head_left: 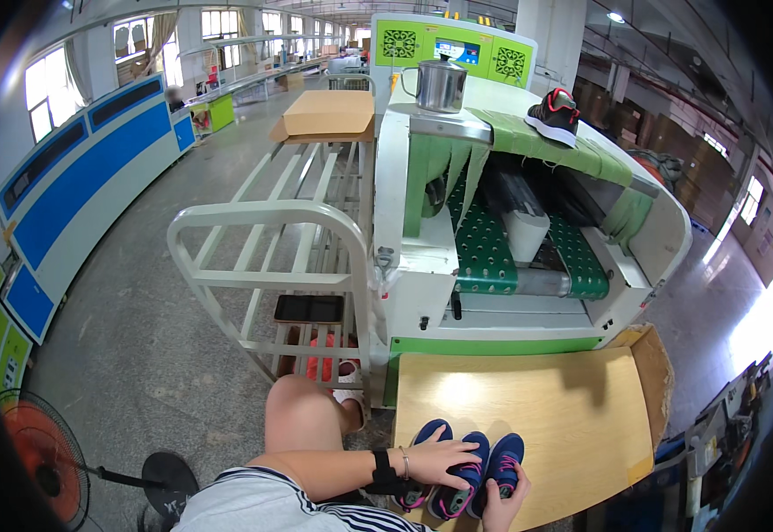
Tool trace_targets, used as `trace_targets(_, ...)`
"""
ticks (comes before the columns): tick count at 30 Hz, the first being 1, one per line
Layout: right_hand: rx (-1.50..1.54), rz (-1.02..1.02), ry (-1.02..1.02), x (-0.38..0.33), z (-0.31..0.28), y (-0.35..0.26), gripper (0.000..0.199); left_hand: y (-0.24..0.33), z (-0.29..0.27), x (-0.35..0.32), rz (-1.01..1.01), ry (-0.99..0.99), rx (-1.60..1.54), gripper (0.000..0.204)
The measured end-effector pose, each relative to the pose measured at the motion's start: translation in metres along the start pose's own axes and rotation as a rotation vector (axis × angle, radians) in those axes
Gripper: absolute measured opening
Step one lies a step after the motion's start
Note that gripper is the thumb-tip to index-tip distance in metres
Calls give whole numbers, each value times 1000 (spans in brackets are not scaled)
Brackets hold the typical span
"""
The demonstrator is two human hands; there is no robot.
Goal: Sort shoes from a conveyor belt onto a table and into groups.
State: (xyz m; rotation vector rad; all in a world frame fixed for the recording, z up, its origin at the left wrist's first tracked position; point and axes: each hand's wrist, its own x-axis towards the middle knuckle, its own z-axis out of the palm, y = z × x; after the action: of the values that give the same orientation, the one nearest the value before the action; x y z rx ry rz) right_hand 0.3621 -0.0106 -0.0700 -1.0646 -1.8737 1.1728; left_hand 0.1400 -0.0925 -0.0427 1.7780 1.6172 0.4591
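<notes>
Three navy blue sneakers with pink laces stand side by side on the wooden tabletop, toes away from me. My left hand (444,463) lies palm down across them with fingers spread, touching the left sneaker (431,432) and the middle sneaker (477,441). It covers much of the left sneaker. A bracelet and a black band circle that wrist. My right hand (505,505) is closed round the heel end of the right sneaker (506,450), fingers on its right side and thumb on its left.
Beyond the tabletop (546,399) stands a white and green conveyor machine (422,253), with a metal pot (441,86) and a black-red sneaker (555,117) on top. Left of it, a metal rack (267,213) carries a cardboard piece (329,113) and a phone (308,309). A fan (42,461) stands lower left.
</notes>
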Motion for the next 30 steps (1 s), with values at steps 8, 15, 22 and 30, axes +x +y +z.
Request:
trace_targets(8,20,15,-1,0,1,0,59,-1,1,0,-4,2,-3,74)
trace_targets(15,71,37,-6,1,1,0,58,-1,0,0,-7,-9,-8,74)
trace_targets(22,56,47,3,1,1,1,60,-1,0,0,-8,-11,-2,74)
trace_targets(30,43,59,-13,1,0,-2,60,-1,0,0,-6,-6,-6,75)
